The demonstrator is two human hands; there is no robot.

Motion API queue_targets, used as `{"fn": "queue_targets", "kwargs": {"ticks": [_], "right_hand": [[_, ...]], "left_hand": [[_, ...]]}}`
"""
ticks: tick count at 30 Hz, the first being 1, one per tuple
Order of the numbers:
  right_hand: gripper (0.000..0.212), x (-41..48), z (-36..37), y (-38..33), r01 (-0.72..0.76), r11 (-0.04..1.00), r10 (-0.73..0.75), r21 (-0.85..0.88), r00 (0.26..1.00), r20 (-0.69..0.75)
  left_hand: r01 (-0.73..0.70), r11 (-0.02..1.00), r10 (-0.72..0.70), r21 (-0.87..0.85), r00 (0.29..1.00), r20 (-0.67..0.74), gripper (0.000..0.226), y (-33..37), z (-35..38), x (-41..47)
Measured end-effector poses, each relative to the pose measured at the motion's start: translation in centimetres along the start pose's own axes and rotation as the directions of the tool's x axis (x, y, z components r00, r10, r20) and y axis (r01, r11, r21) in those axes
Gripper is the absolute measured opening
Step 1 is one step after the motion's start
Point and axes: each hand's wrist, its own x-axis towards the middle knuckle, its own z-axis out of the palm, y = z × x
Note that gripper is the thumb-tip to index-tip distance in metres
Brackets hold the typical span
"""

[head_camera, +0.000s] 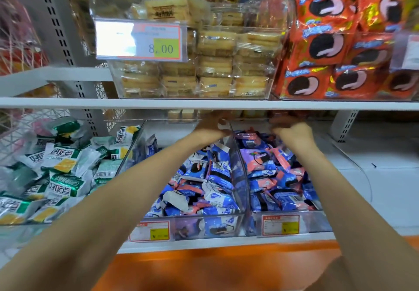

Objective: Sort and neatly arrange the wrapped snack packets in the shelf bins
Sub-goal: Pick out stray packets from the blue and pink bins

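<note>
Left hand [213,124] reached to the back of the middle bin [238,172], fingers hidden; right hand [292,132] curled, possibly on something unseen, over the pink-and-blue packets [269,170]. Pulling mixed packets forward gently would avoid spilling them over the divider.

Both bare arms stretched forward and slightly inward. The left hand [212,124] and right hand [292,132] were close together, fingers curled; both were blurred.

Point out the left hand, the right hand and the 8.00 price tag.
left hand [212,125], head view, back of the hand.
right hand [292,132], head view, back of the hand.
8.00 price tag [158,41], head view, middle of the label.
</note>
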Motion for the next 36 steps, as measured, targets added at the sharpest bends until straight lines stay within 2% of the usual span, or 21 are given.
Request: {"fn": "queue_targets", "kwargs": {"ticks": [2,4,6,8,12,15,17,19,21,24,26,28,30,32,34,36], "right_hand": [[0.019,-0.4,0.6,-0.4,0.084,0.996,-0.085,0.029,0.996,0.038],[0.016,-1.0,1.2,-1.0,0.134,0.990,-0.138,0.048,0.987,0.088],[0.014,-1.4,2.0,-1.4,0.174,0.984,-0.179,0.046,0.974,0.142],[0.015,-2.0,2.5,-2.0,0.213,0.977,-0.214,0.027,0.959,0.187],[0.017,-2.9,3.2,-3.1,0.302,0.953,-0.284,-0.039,0.928,0.239],[0.017,-3.2,3.7,-3.3,0.349,0.934,-0.322,-0.077,0.916,0.239],[0.017,-3.2,3.9,-3.4,0.371,0.924,-0.342,-0.098,0.912,0.224],[0.016,-3.4,4.0,-3.6,0.378,0.920,-0.347,-0.102,0.908,0.233],[0.016,-3.7,4.4,-3.8,0.389,0.917,-0.357,-0.084,0.897,0.261],[0.015,-4.2,5.3,-4.3,0.398,0.916,-0.369,-0.039,0.879,0.302],[0.024,-4.7,6.0,-5.0,0.342,0.938,-0.339,0.058,0.865,0.369],[0.040,-5.4,6.5,-5.8,0.230,0.963,-0.269,0.141,0.838,0.474],[0.039,-5.7,7.0,-6.1,0.166,0.970,-0.236,0.176,0.808,0.540],[0.037,-5.6,6.9,-6.1,0.126,0.975,-0.204,0.185,0.837,0.507],[0.042,-5.3,6.2,-6.0,0.123,0.983,-0.170,0.138,0.897,0.407],[0.039,-5.0,5.2,-5.9,0.154,0.985,-0.171,0.076,0.927,0.335]], "left_hand": [[0.045,0.999,-0.045,-0.017,0.998,-0.037,0.042,-0.8,-1.9,-0.7],[0.091,0.995,-0.089,0.042,0.994,-0.059,0.037,-2.1,-3.7,-1.6],[0.128,0.965,-0.131,0.229,0.991,-0.001,0.032,-3.3,-5.0,-2.8],[0.130,0.901,-0.204,0.415,0.969,0.137,0.033,-4.2,-5.6,-3.9],[0.129,0.830,-0.382,0.542,0.840,0.386,0.050,-5.7,-5.7,-5.6],[0.110,0.733,-0.495,0.671,0.763,0.416,0.065,-6.9,-5.9,-6.1],[0.079,0.690,-0.506,0.719,0.763,0.402,0.070,-7.3,-6.2,-6.5],[0.043,0.665,-0.470,0.745,0.800,0.374,0.072,-7.4,-6.5,-6.9],[0.030,0.649,-0.391,0.760,0.870,0.300,0.071,-7.1,-6.9,-7.3],[0.036,0.665,-0.169,0.746,0.980,0.103,0.064,-5.9,-7.6,-7.7],[0.019,0.778,-0.026,0.628,1.000,0.002,0.061,-4.8,-7.6,-7.9],[-0.051,0.894,0.075,0.446,0.997,-0.036,0.060,-3.2,-7.2,-8.2],[-0.108,0.940,0.130,0.323,0.990,-0.048,0.060,-2.1,-6.3,-8.5],[-0.095,0.953,0.117,0.288,0.991,-0.060,0.068,-2.2,-5.6,-8.7],[0.016,0.966,0.001,0.259,0.998,-0.065,0.069,-3.1,-5.5,-8.9],[0.122,0.941,-0.149,0.316,0.987,0.062,0.059,-4.3,-5.4,-9.6]]}}
